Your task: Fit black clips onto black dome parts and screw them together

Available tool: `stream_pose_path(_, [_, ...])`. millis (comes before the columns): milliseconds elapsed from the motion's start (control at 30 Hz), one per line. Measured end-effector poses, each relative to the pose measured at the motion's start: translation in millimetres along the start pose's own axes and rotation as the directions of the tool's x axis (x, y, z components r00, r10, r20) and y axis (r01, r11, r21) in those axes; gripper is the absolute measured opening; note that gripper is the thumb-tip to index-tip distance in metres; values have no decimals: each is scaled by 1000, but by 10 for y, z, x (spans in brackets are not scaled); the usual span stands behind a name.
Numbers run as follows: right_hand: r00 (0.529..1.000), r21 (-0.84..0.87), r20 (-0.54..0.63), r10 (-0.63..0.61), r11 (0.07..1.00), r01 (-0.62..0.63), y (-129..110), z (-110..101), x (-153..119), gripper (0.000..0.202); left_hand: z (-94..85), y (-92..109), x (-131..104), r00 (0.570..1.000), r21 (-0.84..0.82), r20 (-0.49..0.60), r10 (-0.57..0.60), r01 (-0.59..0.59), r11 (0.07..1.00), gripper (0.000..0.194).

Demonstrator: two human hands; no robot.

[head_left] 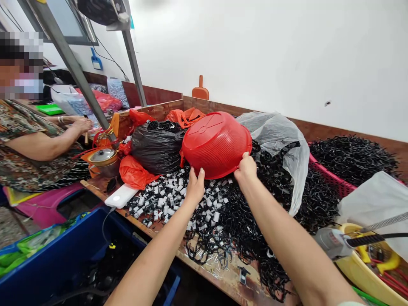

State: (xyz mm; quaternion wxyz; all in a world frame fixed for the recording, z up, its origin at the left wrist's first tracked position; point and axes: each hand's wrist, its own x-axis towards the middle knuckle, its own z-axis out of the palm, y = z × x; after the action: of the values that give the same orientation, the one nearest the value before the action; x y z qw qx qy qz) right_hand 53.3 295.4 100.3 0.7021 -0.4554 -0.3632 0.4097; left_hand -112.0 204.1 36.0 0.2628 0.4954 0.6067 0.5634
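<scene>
A red plastic basket (216, 140) is tipped over above the heaped parts, its ribbed side and base showing. My right hand (247, 170) grips its rim at the lower right. At the lower left of the rim is my left hand (195, 187), thumb and fingers closed on the edge. Below the basket lie many small white and black pieces (165, 197). A mound of black curved plastic parts (242, 221) spreads under my right forearm. What is inside the basket is hidden from me.
A black bag (157, 146) and a clear plastic bag (274, 131) flank the basket. A white device (121, 196) lies near the table edge; a blue bin (57, 263) stands below. At right are a pink basket (333, 178) and yellow tub (366, 276). Another person (35, 144) works at left.
</scene>
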Motion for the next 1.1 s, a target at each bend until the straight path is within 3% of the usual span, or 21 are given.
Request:
stream_pose_path(133, [993,24,-81,85,996,-84,180,103,-309,26,-189,-124,80,994,31,-95,-59,62,998,61])
stream_pose_path(267, [993,29,-56,105,994,-104,55,-24,-395,28,-322,-180,30,984,56,-163,-71,81,995,67])
stream_pose_path(367, [993,78,-56,106,992,-101,-42,-53,-455,27,-350,-173,-32,985,76,-167,-40,53,996,67])
stream_pose_path(633, [956,344,-176,233,925,-162,-45,165,-416,21,-449,-117,-236,986,185,-162,31,-1,983,77])
stream_pose_path(700, [951,389,-176,254,905,-169,-73,156,-333,21,-429,-110,-389,986,311,-121,117,-74,947,86])
stream_pose_path(867, [961,472,-170,219,874,-115,-246,65,-93,26,-206,-139,-753,948,613,54,313,-279,739,124])
stream_pose_path(967, [969,501,-170,178,862,-70,-392,-27,54,29,-80,-156,-763,941,671,80,328,-294,681,130])
stream_pose_path(1100, [973,527,-191,133,850,-13,-551,-205,174,32,-23,-145,-591,951,700,59,302,-255,667,126])
